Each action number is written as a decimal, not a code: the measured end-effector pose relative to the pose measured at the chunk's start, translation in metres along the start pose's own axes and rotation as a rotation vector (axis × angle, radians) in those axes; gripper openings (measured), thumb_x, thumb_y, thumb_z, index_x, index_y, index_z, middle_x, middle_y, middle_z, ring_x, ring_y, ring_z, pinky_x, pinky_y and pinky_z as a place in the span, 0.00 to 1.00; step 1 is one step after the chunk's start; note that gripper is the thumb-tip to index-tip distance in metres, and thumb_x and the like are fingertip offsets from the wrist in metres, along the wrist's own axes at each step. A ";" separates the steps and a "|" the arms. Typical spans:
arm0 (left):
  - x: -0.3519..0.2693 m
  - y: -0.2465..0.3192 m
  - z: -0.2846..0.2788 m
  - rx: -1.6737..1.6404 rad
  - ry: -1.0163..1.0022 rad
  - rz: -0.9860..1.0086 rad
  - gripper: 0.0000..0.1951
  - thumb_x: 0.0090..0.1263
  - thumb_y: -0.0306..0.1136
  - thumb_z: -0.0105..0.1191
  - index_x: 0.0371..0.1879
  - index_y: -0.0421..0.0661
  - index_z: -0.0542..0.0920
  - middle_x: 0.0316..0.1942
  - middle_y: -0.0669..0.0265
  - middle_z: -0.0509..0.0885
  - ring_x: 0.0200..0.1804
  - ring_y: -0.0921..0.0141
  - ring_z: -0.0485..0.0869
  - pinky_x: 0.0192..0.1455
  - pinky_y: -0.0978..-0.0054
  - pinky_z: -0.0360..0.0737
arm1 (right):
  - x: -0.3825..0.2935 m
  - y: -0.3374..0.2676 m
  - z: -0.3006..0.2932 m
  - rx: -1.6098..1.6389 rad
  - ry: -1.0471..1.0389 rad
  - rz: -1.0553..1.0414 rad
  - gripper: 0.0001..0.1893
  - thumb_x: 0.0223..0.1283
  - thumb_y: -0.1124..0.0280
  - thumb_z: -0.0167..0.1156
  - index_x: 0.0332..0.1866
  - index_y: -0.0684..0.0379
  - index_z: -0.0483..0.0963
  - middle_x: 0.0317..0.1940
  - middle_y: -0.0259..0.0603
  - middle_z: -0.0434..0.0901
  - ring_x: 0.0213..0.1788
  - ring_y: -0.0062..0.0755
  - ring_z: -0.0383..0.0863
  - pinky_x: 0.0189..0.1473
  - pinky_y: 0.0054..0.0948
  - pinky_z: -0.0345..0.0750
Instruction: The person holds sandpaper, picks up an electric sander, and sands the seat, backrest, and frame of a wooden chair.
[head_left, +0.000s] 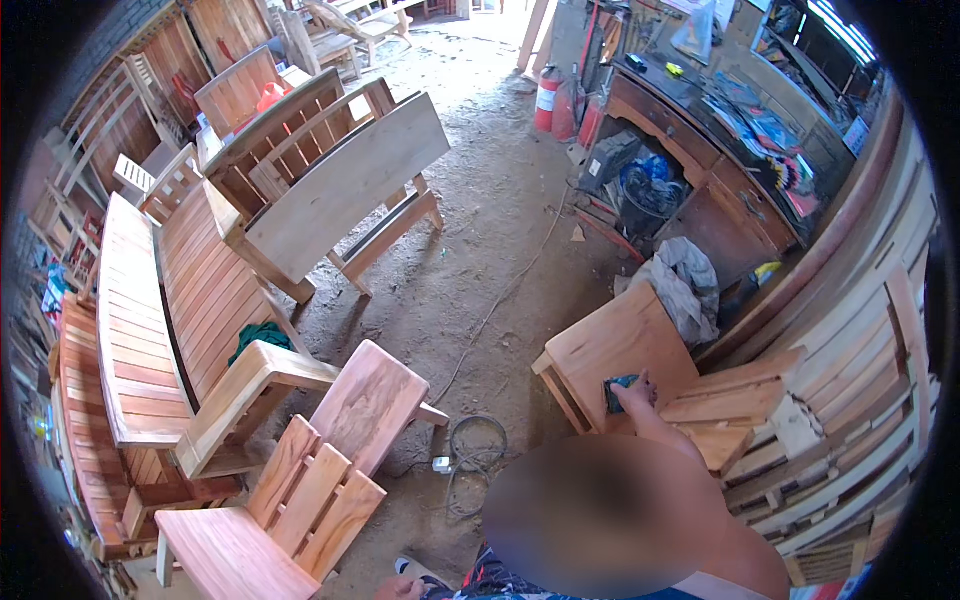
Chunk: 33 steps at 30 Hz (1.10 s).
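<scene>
My right hand (642, 393) holds a small dark blue-green piece of sheet or cloth (618, 396) against a flat wooden panel (615, 341). The panel is smooth, light brown and tops a low piece of furniture, with a slat below its left edge. Pale slatted wooden parts (720, 397) stand right beside it. At the bottom edge, my left hand (401, 589) is only partly in view near my leg, and its fingers are hard to make out. A blurred patch hides much of the area below my right forearm.
A wooden chair (232, 540) and a low stool (367, 405) stand at left, near a long slatted bench (210, 292). A coiled cable (476, 465) lies on the dirt floor. A grey sack (682, 285), a desk (705, 165) and fire extinguishers (547, 101) are farther off.
</scene>
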<state>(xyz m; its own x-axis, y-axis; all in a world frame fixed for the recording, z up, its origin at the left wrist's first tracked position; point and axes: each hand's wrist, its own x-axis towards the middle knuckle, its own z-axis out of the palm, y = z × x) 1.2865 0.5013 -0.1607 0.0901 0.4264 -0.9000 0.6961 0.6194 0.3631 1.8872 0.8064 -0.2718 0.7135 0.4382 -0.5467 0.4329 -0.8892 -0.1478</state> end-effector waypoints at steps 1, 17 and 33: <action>-0.005 0.034 -0.004 -0.003 -0.013 0.004 0.20 0.82 0.46 0.49 0.61 0.46 0.81 0.66 0.62 0.79 0.66 0.64 0.76 0.71 0.60 0.70 | 0.012 0.012 0.000 -0.008 0.008 0.007 0.58 0.54 0.46 0.73 0.85 0.47 0.45 0.79 0.59 0.54 0.77 0.59 0.61 0.74 0.55 0.68; 0.027 0.126 -0.031 -0.267 0.686 0.855 0.14 0.76 0.36 0.58 0.54 0.41 0.83 0.47 0.52 0.88 0.51 0.55 0.87 0.56 0.62 0.82 | -0.374 -0.053 0.075 -0.162 -0.593 -1.432 0.40 0.48 0.58 0.75 0.68 0.56 0.69 0.64 0.53 0.75 0.66 0.56 0.76 0.67 0.47 0.75; -0.117 -0.117 -0.103 -0.061 0.937 0.709 0.09 0.77 0.32 0.55 0.50 0.44 0.83 0.43 0.47 0.85 0.44 0.48 0.85 0.47 0.53 0.83 | -0.641 -0.085 0.166 -0.298 -0.794 -1.824 0.43 0.45 0.56 0.73 0.69 0.60 0.66 0.61 0.57 0.73 0.64 0.59 0.74 0.66 0.49 0.74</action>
<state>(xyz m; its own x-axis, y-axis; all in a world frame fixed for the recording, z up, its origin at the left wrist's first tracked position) 1.1212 0.4472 -0.0724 -0.1334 0.9907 0.0274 0.6633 0.0687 0.7451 1.3018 0.5791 -0.0459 -0.9035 0.4095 -0.1268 0.3481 0.5283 -0.7744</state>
